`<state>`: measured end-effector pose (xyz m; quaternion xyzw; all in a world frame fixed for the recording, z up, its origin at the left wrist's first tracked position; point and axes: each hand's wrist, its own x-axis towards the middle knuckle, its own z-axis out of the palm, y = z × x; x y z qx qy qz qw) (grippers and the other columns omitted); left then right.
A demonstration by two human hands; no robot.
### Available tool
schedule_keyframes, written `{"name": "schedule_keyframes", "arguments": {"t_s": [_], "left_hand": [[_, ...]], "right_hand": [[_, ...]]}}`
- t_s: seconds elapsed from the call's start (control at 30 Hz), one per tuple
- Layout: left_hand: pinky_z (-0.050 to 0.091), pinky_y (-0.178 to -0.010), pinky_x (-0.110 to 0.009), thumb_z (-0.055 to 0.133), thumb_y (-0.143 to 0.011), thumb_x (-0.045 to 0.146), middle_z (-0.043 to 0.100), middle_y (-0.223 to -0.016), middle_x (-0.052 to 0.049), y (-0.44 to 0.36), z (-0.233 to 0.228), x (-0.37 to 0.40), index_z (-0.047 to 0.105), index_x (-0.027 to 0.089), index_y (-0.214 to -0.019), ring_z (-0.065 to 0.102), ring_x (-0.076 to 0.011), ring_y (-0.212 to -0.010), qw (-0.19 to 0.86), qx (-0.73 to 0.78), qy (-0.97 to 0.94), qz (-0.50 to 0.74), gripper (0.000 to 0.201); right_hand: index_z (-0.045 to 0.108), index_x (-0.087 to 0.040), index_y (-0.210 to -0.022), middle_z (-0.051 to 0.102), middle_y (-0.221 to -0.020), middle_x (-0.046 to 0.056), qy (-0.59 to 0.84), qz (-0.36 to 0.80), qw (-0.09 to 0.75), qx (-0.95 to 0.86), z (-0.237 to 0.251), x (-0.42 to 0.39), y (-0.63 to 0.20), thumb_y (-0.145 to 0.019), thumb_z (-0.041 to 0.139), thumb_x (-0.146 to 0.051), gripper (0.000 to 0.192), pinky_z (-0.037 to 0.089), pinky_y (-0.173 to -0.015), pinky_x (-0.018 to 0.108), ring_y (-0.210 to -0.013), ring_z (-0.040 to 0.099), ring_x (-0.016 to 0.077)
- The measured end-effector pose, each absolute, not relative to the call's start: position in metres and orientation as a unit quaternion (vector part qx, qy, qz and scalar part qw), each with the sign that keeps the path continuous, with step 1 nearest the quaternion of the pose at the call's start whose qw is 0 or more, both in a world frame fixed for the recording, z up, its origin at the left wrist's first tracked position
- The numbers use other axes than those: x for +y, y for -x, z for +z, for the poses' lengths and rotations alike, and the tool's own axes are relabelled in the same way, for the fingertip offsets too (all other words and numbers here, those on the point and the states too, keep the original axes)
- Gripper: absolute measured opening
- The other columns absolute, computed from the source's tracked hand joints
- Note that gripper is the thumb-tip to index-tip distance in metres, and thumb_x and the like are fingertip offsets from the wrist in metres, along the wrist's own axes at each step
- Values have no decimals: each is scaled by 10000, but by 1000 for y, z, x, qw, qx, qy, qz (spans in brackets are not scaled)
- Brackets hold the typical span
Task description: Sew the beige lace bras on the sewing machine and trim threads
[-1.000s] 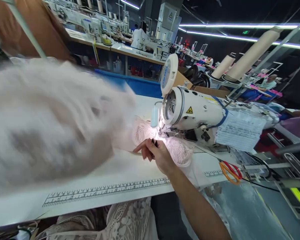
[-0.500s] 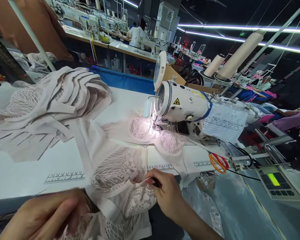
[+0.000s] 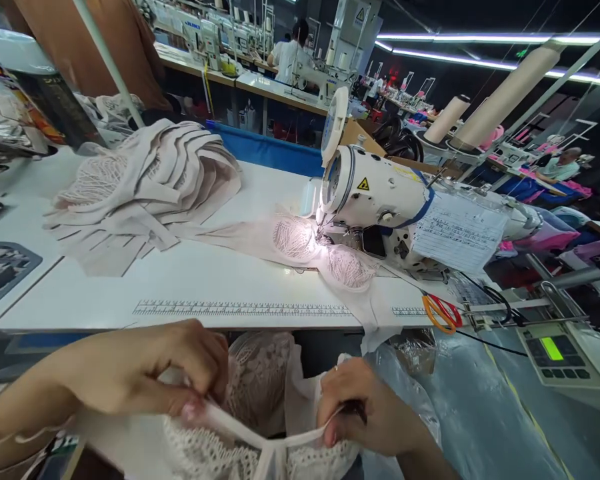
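Observation:
Below the table's front edge, a pale lace bra (image 3: 215,453) is stretched between my two hands. My left hand (image 3: 155,370) pinches its upper edge on one side. My right hand (image 3: 357,407) grips the edge on the other side, with a small dark object, its kind unclear, tucked in the palm. Behind the held edge, more lace (image 3: 263,373) shows between the hands. A second bra (image 3: 347,267) lies lit under the needle of the white sewing machine (image 3: 375,187), one strap end drooping over the table edge.
A stack of pale bra pieces (image 3: 145,180) lies at the table's left. Scissors with orange and red handles (image 3: 440,313) rest at the right, near a control box (image 3: 555,353). Thread cones (image 3: 510,97) stand behind the machine. A ruler scale (image 3: 240,310) runs along the front edge.
The held bra has come off the tabletop, down and toward me. My left hand has moved right and up and now grips its edge; the right hand has shifted slightly right and down.

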<state>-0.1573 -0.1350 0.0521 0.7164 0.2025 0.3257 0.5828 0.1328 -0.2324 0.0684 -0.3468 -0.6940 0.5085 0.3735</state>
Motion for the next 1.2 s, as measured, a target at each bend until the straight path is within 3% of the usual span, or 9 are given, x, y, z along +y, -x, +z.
{"name": "schedule_keyframes", "arguments": {"t_s": [0.2, 0.33, 0.47, 0.63, 1.2], "left_hand": [[481, -575, -255, 743, -824, 485, 547, -587, -22, 149, 42, -135, 527, 183, -558, 550, -162, -579, 757, 300, -505, 288, 458], [371, -456, -191, 823, -757, 463, 396, -485, 44, 138, 24, -149, 425, 172, -516, 371, -70, -429, 852, 267, -323, 314, 549], [330, -396, -167, 863, -709, 428, 333, -447, 72, 127, 14, -165, 391, 178, -519, 309, -48, -384, 862, 242, -255, 364, 567], [325, -349, -157, 849, -714, 468, 327, -416, 78, 123, 12, -173, 383, 184, -535, 299, -45, -328, 866, 223, -240, 377, 574], [338, -356, -144, 829, -767, 423, 305, -415, 81, 120, 11, -177, 361, 183, -530, 288, -40, -320, 877, 185, -211, 390, 577]], "right_hand": [[657, -192, -657, 639, -733, 53, 383, 594, 345, -618, 49, -215, -148, -889, 691, -543, 422, 371, -589, 285, -651, 533, 159], [465, -204, -508, 498, -536, -10, 380, 663, 418, -491, 28, -213, -138, -845, 709, -605, 578, 278, -513, 277, -519, 392, 123], [290, -233, -469, 349, -398, -67, 333, 710, 485, -386, 15, -213, -119, -785, 744, -647, 691, 224, -437, 266, -392, 268, 88], [230, -238, -443, 237, -358, -97, 292, 752, 483, -342, 11, -211, -109, -749, 771, -660, 751, 196, -406, 254, -346, 167, 69], [268, -237, -434, 275, -367, -88, 340, 717, 481, -371, 12, -213, -114, -703, 769, -715, 743, 207, -404, 250, -349, 200, 75]]}}
